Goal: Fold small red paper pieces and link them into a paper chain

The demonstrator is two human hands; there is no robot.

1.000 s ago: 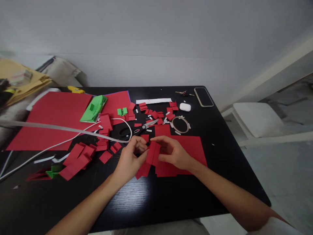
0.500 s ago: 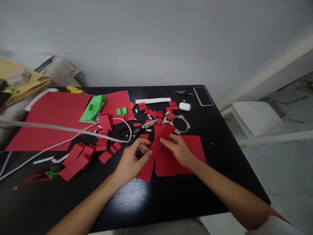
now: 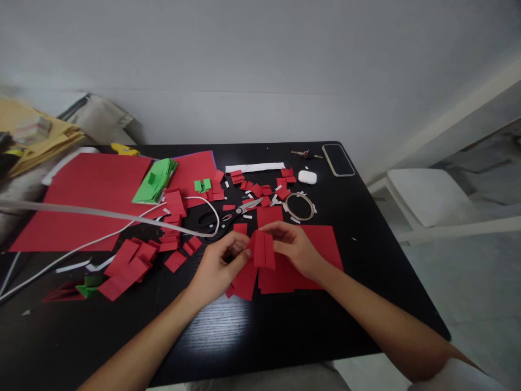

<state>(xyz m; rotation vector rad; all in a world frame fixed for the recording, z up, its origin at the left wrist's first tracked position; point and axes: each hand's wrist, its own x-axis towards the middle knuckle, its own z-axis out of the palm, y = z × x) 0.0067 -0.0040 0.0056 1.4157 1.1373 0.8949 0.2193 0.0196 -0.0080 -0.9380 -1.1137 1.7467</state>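
Both my hands meet over the middle of the black table (image 3: 285, 336). My left hand (image 3: 220, 266) and my right hand (image 3: 295, 247) each pinch a side of a folded red paper strip (image 3: 264, 250), held just above a red paper sheet (image 3: 317, 250). More red cut pieces (image 3: 244, 282) lie under my left fingers. Black-handled scissors (image 3: 232, 214) rest just beyond my hands.
Piles of folded red pieces (image 3: 130, 263) and a big red sheet (image 3: 81, 195) lie at the left, with green papers (image 3: 157, 179) and a white cable (image 3: 122, 228). A tape ring (image 3: 300, 206), earbud case (image 3: 307, 177), phone (image 3: 337, 160) and keys (image 3: 305, 155) sit behind.
The red strip was unfolded long and slanted half a second ago; now it is folded short again between both hands. The hands stay in about the same place.
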